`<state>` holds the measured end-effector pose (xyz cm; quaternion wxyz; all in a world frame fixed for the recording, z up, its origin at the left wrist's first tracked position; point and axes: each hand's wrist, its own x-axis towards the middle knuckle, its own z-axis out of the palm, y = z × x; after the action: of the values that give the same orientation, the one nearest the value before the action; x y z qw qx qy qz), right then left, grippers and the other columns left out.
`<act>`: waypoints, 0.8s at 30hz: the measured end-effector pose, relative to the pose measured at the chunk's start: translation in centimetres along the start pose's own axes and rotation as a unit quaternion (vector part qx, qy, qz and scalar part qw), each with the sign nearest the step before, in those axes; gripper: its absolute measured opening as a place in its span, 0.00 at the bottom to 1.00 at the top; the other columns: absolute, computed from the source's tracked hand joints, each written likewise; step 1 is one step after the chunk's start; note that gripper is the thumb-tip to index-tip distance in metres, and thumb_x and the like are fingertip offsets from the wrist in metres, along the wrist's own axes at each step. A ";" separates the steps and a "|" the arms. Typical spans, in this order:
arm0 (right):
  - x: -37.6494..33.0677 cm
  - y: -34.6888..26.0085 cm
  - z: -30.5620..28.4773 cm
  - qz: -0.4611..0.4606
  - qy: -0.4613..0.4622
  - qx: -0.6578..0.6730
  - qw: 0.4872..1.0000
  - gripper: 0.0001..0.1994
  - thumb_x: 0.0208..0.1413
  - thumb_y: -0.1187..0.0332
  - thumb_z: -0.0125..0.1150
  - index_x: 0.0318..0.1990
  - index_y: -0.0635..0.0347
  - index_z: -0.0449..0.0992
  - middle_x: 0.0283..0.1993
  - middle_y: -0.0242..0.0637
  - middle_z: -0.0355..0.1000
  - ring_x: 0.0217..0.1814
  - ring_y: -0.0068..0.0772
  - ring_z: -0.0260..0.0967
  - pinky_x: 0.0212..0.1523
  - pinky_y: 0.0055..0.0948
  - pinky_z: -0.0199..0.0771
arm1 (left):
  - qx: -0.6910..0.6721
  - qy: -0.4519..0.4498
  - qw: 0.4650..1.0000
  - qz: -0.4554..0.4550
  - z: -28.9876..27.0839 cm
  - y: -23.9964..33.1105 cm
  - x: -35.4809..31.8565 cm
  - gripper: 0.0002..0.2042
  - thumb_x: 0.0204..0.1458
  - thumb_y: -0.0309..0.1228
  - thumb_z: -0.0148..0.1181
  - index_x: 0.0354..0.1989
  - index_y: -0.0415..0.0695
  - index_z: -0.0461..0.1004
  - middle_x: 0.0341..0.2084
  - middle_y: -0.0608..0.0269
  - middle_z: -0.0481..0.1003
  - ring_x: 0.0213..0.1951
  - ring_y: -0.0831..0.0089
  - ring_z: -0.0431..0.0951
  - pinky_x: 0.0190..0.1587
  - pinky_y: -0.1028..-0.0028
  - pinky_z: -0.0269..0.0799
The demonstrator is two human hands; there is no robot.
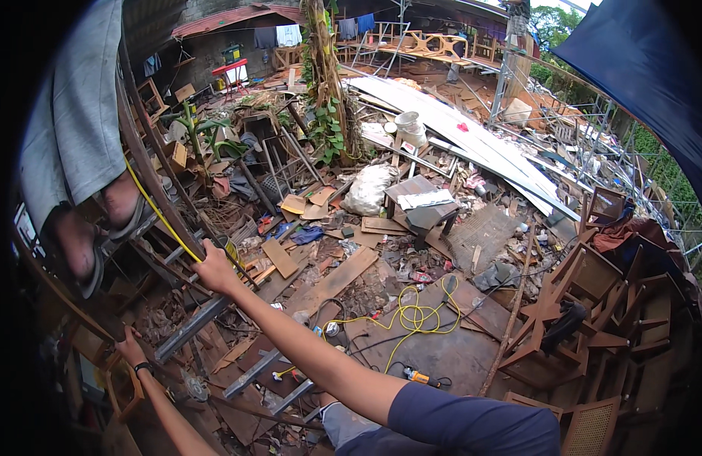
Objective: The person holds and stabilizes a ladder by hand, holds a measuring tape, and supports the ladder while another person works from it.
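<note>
Two dark bars (164, 196) are gripped: left hand (130, 348) holds one at eight o'clock, right hand (216, 271) another at half-past eight; yellow cord (416, 308) lies toward five.

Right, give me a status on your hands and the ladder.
Left hand and right hand gripping the ladder, opposite sides. Another person's feet higher up on it. Yellow cord running up from the right hand.

Jumbled wooden chairs (594, 275), long white panels (450, 129), vine-clad trunk (324, 57), white bucket (412, 131), pale sack (368, 190), dark blue tarp (647, 68)
</note>
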<state>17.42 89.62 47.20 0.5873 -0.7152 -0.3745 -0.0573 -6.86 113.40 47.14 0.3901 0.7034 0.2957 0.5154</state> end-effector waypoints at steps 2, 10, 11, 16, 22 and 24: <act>0.0 -0.4 -0.4 -0.002 0.005 0.000 1.000 0.15 0.46 0.67 0.56 0.39 0.69 0.76 0.52 0.59 0.59 0.52 0.63 0.62 0.55 0.48 0.62 | -0.009 -0.005 1.000 0.009 0.0 -0.5 0.4 0.13 0.53 0.30 0.51 0.19 0.36 0.66 0.16 0.64 0.67 0.21 0.73 0.69 0.29 0.72 0.63; -0.8 -2.6 -2.2 0.050 -0.002 0.065 0.997 0.25 0.46 0.65 0.55 0.50 0.72 0.63 0.50 0.59 0.60 0.52 0.63 0.60 0.54 0.47 0.60 | -0.016 -0.008 1.000 0.000 -0.3 -0.6 0.3 0.13 0.53 0.30 0.51 0.20 0.36 0.66 0.16 0.63 0.68 0.21 0.73 0.69 0.29 0.72 0.64; -0.9 -3.1 -2.1 0.050 -0.005 0.068 0.996 0.25 0.46 0.65 0.55 0.50 0.72 0.63 0.50 0.59 0.60 0.52 0.63 0.60 0.54 0.47 0.60 | -0.003 -0.001 1.000 0.001 -0.8 -0.6 0.2 0.12 0.53 0.30 0.51 0.20 0.36 0.66 0.16 0.63 0.68 0.21 0.73 0.69 0.28 0.72 0.64; -0.9 -3.2 -2.3 0.076 0.008 0.077 0.994 0.26 0.45 0.65 0.55 0.52 0.71 0.63 0.49 0.58 0.63 0.52 0.64 0.60 0.54 0.47 0.60 | -0.016 -0.006 1.000 0.009 -0.6 -0.7 0.3 0.12 0.52 0.30 0.52 0.20 0.36 0.66 0.16 0.62 0.68 0.21 0.73 0.70 0.28 0.72 0.65; -1.3 -4.2 -2.4 0.090 -0.018 0.087 0.992 0.30 0.45 0.64 0.56 0.56 0.70 0.59 0.51 0.63 0.64 0.55 0.64 0.59 0.57 0.46 0.60 | -0.024 0.007 1.000 0.002 -1.4 -1.2 0.4 0.12 0.53 0.30 0.51 0.20 0.37 0.66 0.16 0.64 0.67 0.20 0.73 0.69 0.28 0.72 0.63; -1.3 -4.1 -2.7 0.104 -0.020 0.093 0.990 0.29 0.46 0.64 0.56 0.55 0.69 0.58 0.50 0.66 0.64 0.55 0.65 0.60 0.56 0.47 0.61 | -0.001 0.005 1.000 -0.002 -1.4 -1.0 0.4 0.13 0.53 0.30 0.51 0.19 0.37 0.66 0.16 0.64 0.68 0.21 0.74 0.69 0.29 0.73 0.63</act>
<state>14.99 86.74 50.67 0.6461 -0.6938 -0.3135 0.0537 -8.11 114.58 46.69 0.3904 0.7001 0.2990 0.5178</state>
